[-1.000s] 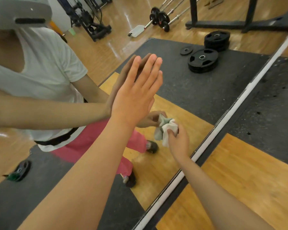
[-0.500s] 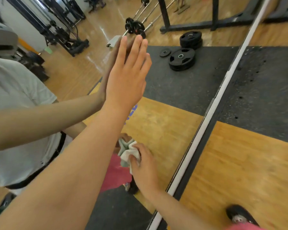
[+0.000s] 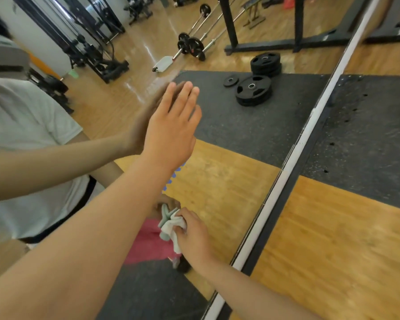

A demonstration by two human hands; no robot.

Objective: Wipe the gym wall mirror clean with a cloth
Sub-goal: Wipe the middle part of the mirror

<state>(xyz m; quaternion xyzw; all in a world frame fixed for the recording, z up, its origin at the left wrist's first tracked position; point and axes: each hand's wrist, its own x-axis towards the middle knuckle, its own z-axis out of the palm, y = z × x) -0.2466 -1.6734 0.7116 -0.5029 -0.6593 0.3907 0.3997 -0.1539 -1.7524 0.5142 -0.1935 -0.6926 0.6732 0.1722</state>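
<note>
The wall mirror [image 3: 229, 181] fills the left and middle of the view, bounded on the right by a white frame strip [image 3: 293, 158]. My left hand [image 3: 171, 130] lies flat against the glass with straight fingers, meeting its reflection. Lower down, my right hand [image 3: 192, 236] grips a crumpled white and pale green cloth [image 3: 171, 225] and presses it on the glass. My left forearm crosses in front and hides part of the mirror below the hand.
The glass reflects my white shirt and pink trousers, black weight plates [image 3: 253, 90], barbells [image 3: 192, 46] and a black rack base. To the right of the frame strip lies real floor of wood panels [image 3: 333, 239] and black rubber mat [image 3: 367, 135].
The view has swung left and downward. My right hand with the cloth has slid down the glass. My left hand stays flat on the mirror.
</note>
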